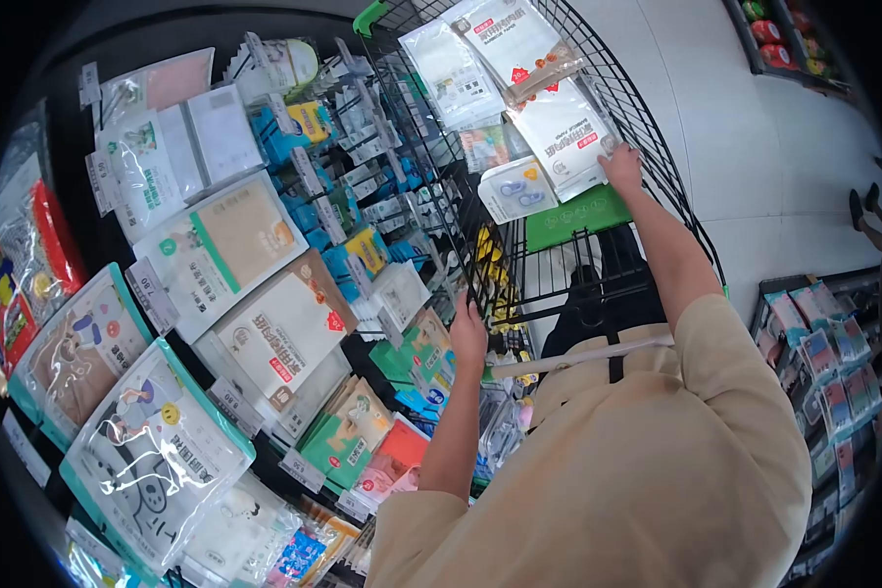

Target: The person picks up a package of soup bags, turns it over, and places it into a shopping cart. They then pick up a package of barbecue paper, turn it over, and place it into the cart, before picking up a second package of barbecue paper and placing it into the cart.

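Note:
My right hand (pixel 622 169) reaches into the wire shopping cart (pixel 647 108), its fingers closed on the edge of a white flat package (pixel 559 132) with red print. Around that lie a similar white package (pixel 514 39), a clear-wrapped white pack (pixel 451 73), a small colourful packet (pixel 485 147) and a white card pack with a blue item (pixel 517 189). My left hand (pixel 468 333) is at the cart's near left side, fingers curled against its rim.
On the left, a shelf display holds packaged goods, including a white and brown package (pixel 284 338), with price tags (pixel 150 294). The cart's handle bar (pixel 583 361) crosses at my waist. Another rack (pixel 823 363) stands right, near a person's feet (pixel 864 206).

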The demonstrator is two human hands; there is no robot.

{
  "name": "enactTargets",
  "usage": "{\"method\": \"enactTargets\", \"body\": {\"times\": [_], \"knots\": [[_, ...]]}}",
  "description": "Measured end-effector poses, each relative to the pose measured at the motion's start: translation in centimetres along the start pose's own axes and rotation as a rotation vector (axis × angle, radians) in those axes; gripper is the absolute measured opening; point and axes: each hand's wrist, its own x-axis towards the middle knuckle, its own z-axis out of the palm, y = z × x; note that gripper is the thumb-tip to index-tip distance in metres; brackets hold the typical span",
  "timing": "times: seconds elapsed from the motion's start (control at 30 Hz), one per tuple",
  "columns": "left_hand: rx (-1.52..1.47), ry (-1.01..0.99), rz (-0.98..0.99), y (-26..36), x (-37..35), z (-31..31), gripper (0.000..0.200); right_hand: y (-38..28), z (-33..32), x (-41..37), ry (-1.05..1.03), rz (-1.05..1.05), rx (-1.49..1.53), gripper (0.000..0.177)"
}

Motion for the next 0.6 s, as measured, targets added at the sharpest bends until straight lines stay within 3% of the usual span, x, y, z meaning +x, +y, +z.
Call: {"method": "enactTargets", "body": {"times": [0.3,0.53,0.6], "knots": [[-0.012,-0.011,-0.012,0.7,-0.1,-0.1,0.034,0.2,-0.8,-0.7,0.087,-0.033,0.006,0.052],[-0.024,-0.014,-0.025,1.3,-0.1,-0.5,0.036,-0.2,-2.0,-0.7,0.097,-0.038,0.003,0.050],[-0.034,-0.013,-0.018,1.6,-0.1,-0.7,0.036,-0.5,-2.8,-0.7,0.007,-0.014,-0.021,0.047]]}}
